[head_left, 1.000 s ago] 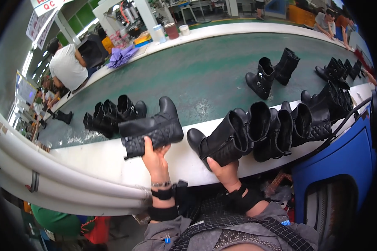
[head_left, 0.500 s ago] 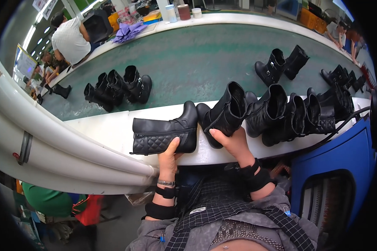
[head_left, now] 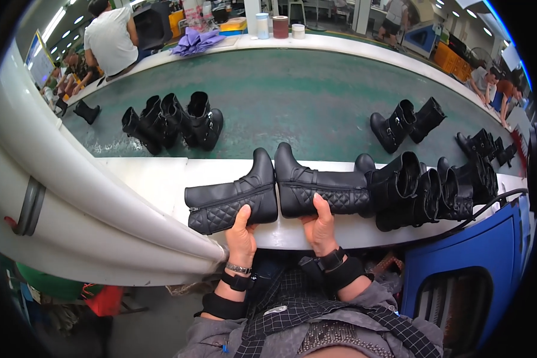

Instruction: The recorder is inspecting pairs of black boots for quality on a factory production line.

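Note:
Two black boots with quilted shafts and side zips lie on their sides on the white ledge, soles facing each other. My left hand (head_left: 241, 238) grips the left boot (head_left: 230, 197), thumb on the quilting and fingers underneath. Its shaft points left and its toe points away from me. My right hand (head_left: 321, 227) holds the right boot (head_left: 322, 186) the same way, with that shaft pointing right. The fingers of both hands are mostly hidden below the boots. Just right of the right boot's shaft stand several more black boots (head_left: 400, 179).
Beyond the white ledge (head_left: 161, 173) runs a green conveyor belt (head_left: 280, 89) carrying boots in groups, such as a left cluster (head_left: 176, 122) and a right pair (head_left: 407, 122). A white curved machine housing (head_left: 71, 191) borders my left, a blue machine (head_left: 465, 256) my right. Other people sit beyond the belt.
The right boot has gone from upright to lying on its side, sole toward the left boot. My right hand has shifted lower and slightly left. The left boot now tilts, its toe end higher.

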The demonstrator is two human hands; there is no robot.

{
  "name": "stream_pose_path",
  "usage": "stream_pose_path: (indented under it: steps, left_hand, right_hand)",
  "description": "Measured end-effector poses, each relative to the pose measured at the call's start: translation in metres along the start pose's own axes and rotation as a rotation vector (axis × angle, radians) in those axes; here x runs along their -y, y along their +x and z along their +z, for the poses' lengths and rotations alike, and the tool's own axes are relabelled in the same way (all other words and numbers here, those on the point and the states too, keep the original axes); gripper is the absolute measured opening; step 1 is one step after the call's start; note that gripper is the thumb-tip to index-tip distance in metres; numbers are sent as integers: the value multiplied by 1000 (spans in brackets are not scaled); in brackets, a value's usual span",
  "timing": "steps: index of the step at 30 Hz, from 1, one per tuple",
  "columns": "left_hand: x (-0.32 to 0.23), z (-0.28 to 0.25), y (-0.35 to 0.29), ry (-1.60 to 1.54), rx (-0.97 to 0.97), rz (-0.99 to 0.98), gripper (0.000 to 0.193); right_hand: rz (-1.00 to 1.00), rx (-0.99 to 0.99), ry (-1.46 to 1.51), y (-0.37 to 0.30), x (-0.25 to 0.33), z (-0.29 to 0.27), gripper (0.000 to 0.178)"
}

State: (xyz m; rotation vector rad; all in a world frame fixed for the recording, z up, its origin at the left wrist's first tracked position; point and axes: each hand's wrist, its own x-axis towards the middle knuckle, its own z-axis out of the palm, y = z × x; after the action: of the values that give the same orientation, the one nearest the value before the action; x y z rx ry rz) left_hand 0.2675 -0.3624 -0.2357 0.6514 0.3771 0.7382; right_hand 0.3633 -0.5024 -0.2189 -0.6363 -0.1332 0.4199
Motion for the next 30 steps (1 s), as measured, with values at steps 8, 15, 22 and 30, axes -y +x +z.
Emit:
stream_pose_path:
  steps: [8, 15, 22, 30]
  left_hand:
    - [1, 6, -2, 11, -26, 9, 44]
    - [-2, 12, -6, 1, -26, 26, 44]
    - [-1, 13, -5, -27, 28, 48, 41]
    - [2, 16, -4, 63, -4, 102, 43]
  right_hand:
    - [46, 57, 58, 0, -4, -11, 40]
    - [34, 62, 83, 0, -3, -7, 39]
    - [50, 42, 51, -2, 0, -7, 34]
    - [-41, 2, 13, -3, -3, -9, 28]
